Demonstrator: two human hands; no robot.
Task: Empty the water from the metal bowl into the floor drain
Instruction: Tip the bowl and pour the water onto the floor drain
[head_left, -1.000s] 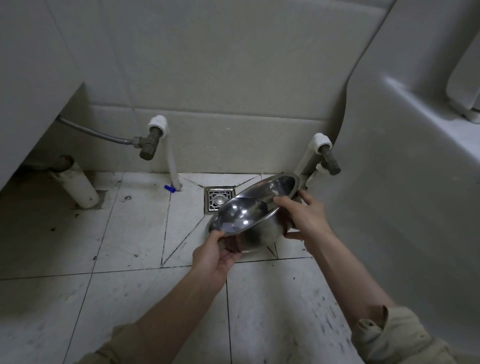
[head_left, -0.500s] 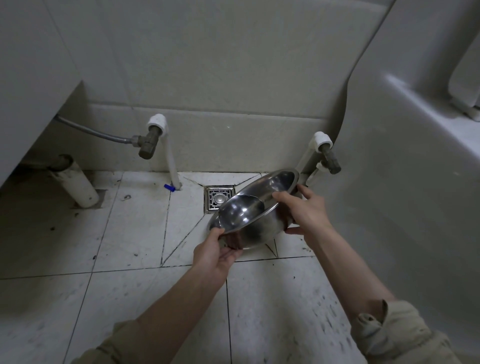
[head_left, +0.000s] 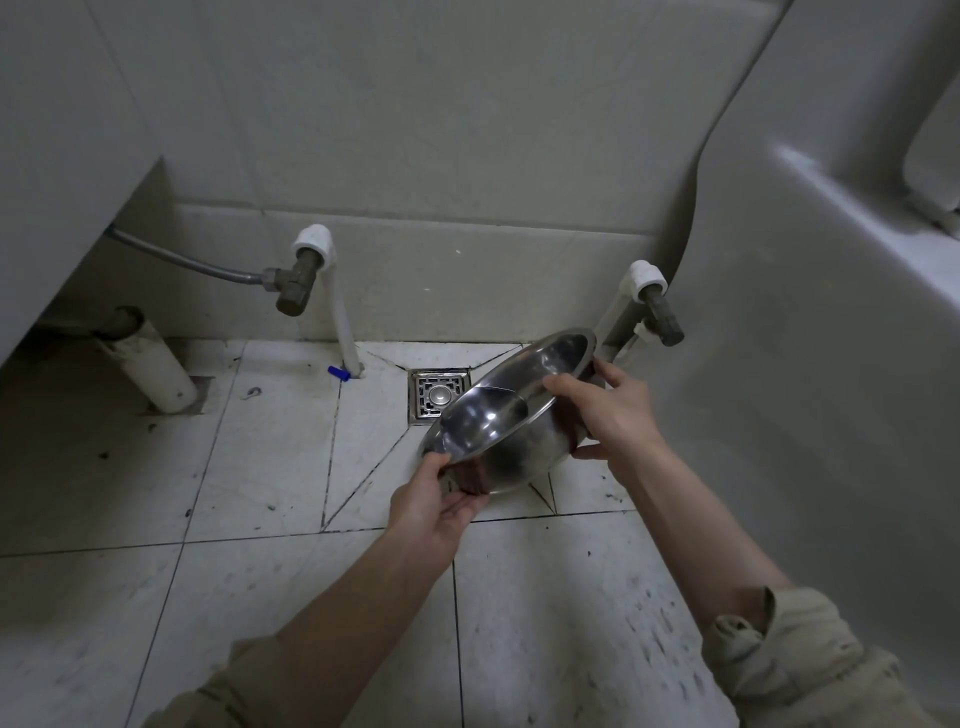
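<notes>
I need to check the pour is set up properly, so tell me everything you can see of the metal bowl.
The metal bowl is round, shiny steel with a narrow flat rim and a smooth, reflective inside. It is held above the tiled floor, tilted steeply so its opening faces left toward the floor drain, whose right edge it partly covers. The left hand grips the near lower rim; the right hand holds the right side, thumb over the rim. I cannot tell whether water remains inside; no stream is visible.
</notes>
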